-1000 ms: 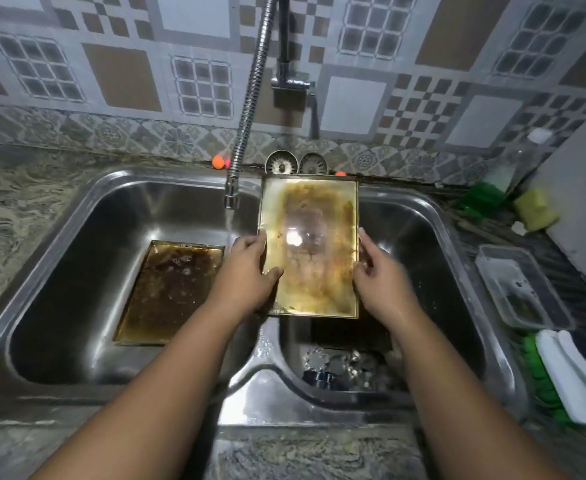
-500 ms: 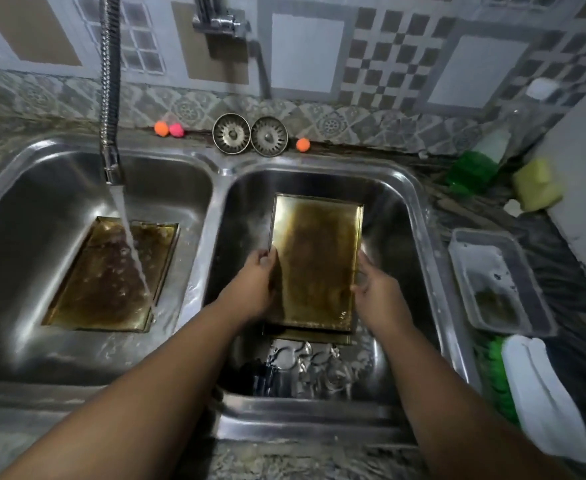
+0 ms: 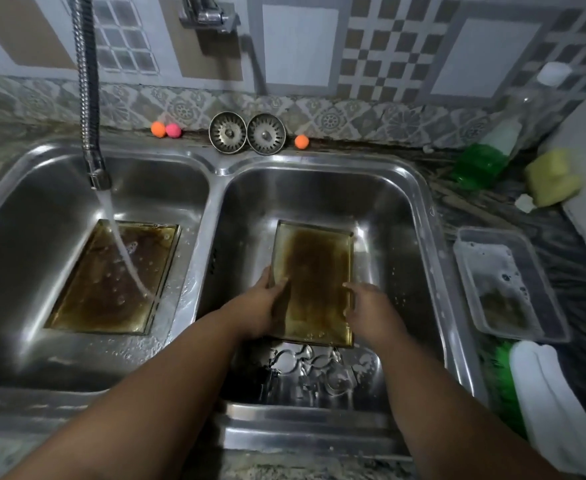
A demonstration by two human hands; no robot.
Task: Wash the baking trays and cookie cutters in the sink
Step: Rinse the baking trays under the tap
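A greasy brown baking tray (image 3: 314, 275) is down in the right basin (image 3: 398, 216) of the double steel sink. My left hand (image 3: 262, 303) grips its left edge, thumb on the tray's inside. My right hand (image 3: 366, 306) holds the right edge. Several metal cookie cutters (image 3: 314, 370) lie on the basin floor just in front of the tray. A second dirty tray (image 3: 111, 282) lies flat in the left basin (image 3: 25, 220), and water from the flexible tap (image 3: 90, 109) runs onto it.
Two sink strainers (image 3: 246, 133) and small orange and pink balls (image 3: 165, 129) line the back ledge. On the right counter are a clear plastic tub (image 3: 513, 285) with suds, a yellow sponge (image 3: 551, 176), a green-based bottle (image 3: 485, 157) and a white cloth (image 3: 554, 407).
Both hands carried the tray from above the sink divider to the right and lowered it into the right basin. The tap water now falls on the left tray.
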